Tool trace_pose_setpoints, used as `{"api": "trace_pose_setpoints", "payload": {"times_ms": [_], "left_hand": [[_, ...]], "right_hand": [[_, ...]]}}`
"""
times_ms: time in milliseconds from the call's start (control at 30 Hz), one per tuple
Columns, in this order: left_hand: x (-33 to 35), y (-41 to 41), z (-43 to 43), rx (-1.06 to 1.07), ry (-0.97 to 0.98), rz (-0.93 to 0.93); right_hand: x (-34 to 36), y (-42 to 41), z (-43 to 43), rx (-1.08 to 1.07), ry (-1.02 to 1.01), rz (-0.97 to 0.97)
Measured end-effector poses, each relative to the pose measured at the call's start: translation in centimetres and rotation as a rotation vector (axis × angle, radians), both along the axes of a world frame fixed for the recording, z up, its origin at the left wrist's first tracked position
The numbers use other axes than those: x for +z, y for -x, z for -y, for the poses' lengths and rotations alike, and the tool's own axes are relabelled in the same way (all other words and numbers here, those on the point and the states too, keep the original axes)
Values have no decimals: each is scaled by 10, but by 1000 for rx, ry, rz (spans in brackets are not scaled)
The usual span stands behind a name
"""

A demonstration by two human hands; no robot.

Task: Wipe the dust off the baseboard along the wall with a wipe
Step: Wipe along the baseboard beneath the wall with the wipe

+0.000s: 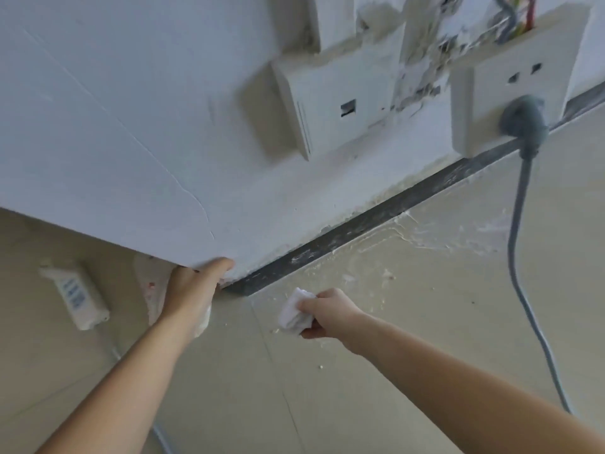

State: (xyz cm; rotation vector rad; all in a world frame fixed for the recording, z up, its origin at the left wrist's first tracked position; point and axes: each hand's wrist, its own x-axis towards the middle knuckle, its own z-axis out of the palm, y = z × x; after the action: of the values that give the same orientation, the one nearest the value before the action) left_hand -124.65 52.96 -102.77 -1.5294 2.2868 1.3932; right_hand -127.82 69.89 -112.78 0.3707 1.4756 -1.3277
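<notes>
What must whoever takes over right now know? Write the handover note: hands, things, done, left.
Left hand: fingers straight, braced on the white wall corner.
Right hand: grips the crumpled white wipe, just short of the near end of the dark grey baseboard strip, not touching it.
Done: nothing plainly; pale smears show along the strip.
Left: wipe its whole length, watching the grey cord that hangs across it from the grey plug.
</notes>
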Motion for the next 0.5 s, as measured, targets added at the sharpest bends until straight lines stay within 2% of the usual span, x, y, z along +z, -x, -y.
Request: {"api": "trace_pose_setpoints", "payload": {"times_ms": [100,233,333,400,500], "left_hand": [[5,4,13,-125,-89,-63],[13,15,17,-288,-187,-97],[18,6,11,-348,-159,-103],[-16,-11,21,-288,-33,-17],[-18,-20,24,-268,33,-33]], "right_hand": [[-15,-7,31,-57,65,81],[-16,-3,60,-276,195,236],[-19,-18,75,-398,231,318],[-54,-40,101,-353,249,466],[-51,-40,108,-481,300,514]]}}
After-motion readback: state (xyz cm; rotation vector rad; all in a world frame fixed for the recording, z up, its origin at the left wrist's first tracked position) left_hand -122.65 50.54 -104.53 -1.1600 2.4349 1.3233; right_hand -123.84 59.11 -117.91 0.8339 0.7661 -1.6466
